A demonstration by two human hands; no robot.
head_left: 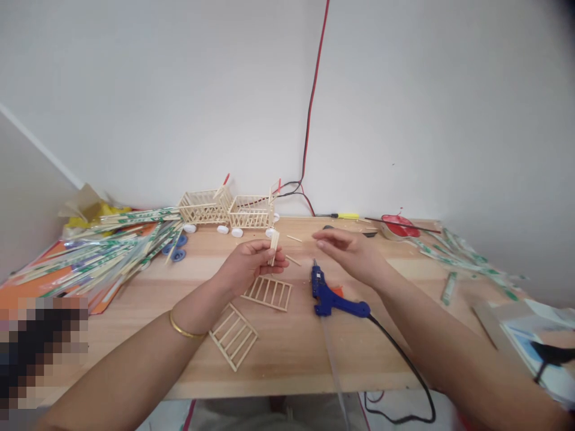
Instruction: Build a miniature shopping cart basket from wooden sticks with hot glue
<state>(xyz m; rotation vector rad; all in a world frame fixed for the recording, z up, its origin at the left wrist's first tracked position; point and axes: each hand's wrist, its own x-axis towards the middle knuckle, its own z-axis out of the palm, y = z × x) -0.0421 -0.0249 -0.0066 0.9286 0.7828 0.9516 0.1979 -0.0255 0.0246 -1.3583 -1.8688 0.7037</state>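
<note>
My left hand [254, 263] is closed around a small bundle of short wooden sticks [274, 246], held upright between thumb and fingers. Fingers slightly apart and with nothing seen in them, my right hand [350, 254] hovers over the table beyond a blue glue gun [324, 293]. A clear glue stick [332, 359] sticks out of the gun's back end. Below my left hand lie two flat ladder-like stick frames, one farther [269, 293] and one nearer [234, 336]. Two loose short sticks [294, 239] rest on the wood between my hands.
Two stick-built carts with white wheels [204, 209] stand against the wall. Wrapped sticks [112, 251] and blue wheels [178, 255] are at left. A red reel [399, 227], green-printed wrappers [471, 263] and a cardboard box [489, 323] are at right. The gun's black cord [404, 353] hangs over the front edge.
</note>
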